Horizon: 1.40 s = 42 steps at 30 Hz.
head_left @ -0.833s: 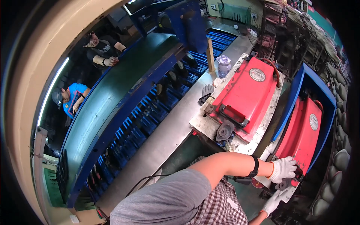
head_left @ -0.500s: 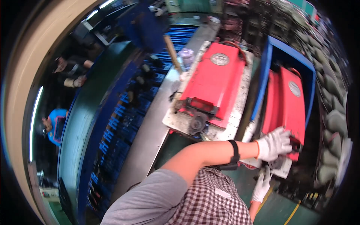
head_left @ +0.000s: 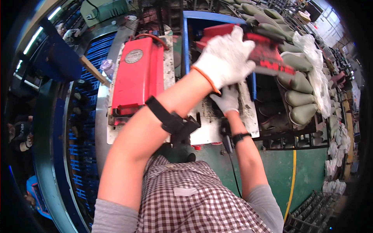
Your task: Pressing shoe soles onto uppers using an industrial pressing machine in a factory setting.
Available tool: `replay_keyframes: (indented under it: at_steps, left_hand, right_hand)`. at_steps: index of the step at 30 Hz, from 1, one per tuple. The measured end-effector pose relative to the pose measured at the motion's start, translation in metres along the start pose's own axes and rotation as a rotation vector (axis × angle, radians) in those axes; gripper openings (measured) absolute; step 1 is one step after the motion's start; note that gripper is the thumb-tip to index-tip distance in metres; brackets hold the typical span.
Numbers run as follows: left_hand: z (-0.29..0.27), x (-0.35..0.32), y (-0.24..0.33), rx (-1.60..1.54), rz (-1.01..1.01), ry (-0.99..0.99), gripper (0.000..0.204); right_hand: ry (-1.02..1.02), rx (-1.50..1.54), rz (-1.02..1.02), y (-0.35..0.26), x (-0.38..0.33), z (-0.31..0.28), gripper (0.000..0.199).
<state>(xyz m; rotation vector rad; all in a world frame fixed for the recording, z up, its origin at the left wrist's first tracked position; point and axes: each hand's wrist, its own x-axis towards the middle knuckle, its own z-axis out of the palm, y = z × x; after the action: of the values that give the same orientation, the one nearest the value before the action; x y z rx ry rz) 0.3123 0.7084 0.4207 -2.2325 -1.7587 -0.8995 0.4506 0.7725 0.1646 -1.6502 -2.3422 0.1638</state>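
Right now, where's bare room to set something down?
Bare green floor between right forearm and yellow line; bare metal strip between blue rack and left white board. Crowded: around the blue box, with left hand, right hand and blurred red lid.

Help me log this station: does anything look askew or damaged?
The right red cover is raised and askew, unlike the left cover, which lies down. Dark stains mark its white board. Blur may hide damage.

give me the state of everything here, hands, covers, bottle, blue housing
left hand: white-gloved, at the raised cover, grip unclear
right hand: white-gloved, lower, partly hidden
left red cover: lowered
right red cover: raised, blurred
bottle: standing
blue housing: open toward the person
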Motion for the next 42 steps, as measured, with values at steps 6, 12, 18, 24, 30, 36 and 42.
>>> replay_keyframes:
  at_steps: [6,12,18,24,30,36,42]
  left_hand:
    - [-0.013,0.008,-0.035,-0.015,0.282,0.299,0.041]
    - [0.016,-0.117,-0.064,-0.710,-0.265,0.308,0.067]
    - [0.053,-0.256,-0.084,-1.606,-0.979,0.082,0.086]
    - [-0.008,-0.326,-0.062,-1.752,-0.993,0.189,0.109]
    - [-0.085,-0.392,-0.072,-1.846,-1.148,0.701,0.074]
    - [-0.115,-0.506,-0.101,-1.683,-1.538,1.132,0.043]
    - [-0.100,-0.658,-0.194,-0.969,-1.885,1.214,0.034]
  right_hand:
    - [-0.035,0.313,0.044,0.035,0.037,0.003,0.078]
    - [-0.498,1.833,0.587,0.037,-0.020,-0.037,0.066]
    - [-0.625,2.340,0.425,-0.037,-0.111,-0.038,0.061]
    - [-0.946,1.961,0.011,-0.160,-0.135,-0.066,0.087]
    - [-0.940,1.225,-0.641,-0.256,-0.135,-0.066,0.083]
    - [-0.634,0.836,-0.912,-0.282,-0.157,-0.022,0.053]
    - [-0.267,0.450,-0.792,-0.257,-0.182,0.032,0.055]
